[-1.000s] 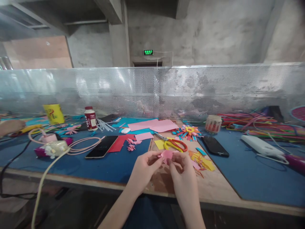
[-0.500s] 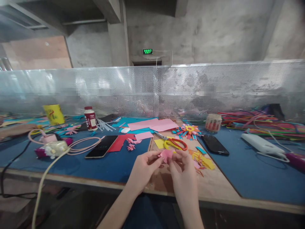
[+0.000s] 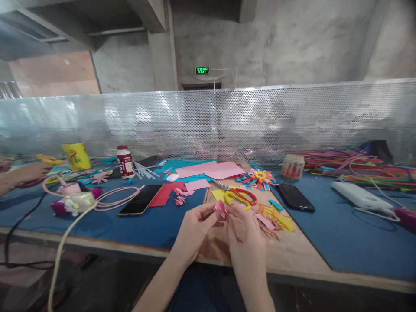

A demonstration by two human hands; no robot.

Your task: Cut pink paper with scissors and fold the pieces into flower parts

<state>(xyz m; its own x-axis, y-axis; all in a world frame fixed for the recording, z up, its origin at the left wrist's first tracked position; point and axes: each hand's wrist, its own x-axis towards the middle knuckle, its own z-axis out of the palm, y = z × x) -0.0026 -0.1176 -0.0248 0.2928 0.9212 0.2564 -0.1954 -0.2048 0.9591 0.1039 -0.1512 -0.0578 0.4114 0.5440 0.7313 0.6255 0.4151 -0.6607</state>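
— See that? A second ago the pink paper piece (image 3: 220, 208) showed a round face. Now it's pinched narrow, nearly edge-on.
— Yes, left hand (image 3: 195, 227) and right hand (image 3: 243, 229) are together, fingertips clamped on it, just above the surface (image 3: 292, 255) near its front edge.
— Crowded ahead: scissors (image 3: 240, 197) just beyond the fingers, yellow scraps (image 3: 276, 221) beside the right hand.
— The blue mat (image 3: 156, 225) to the left lies open, though. Someone else's hand (image 3: 29, 171) is far left, well apart.
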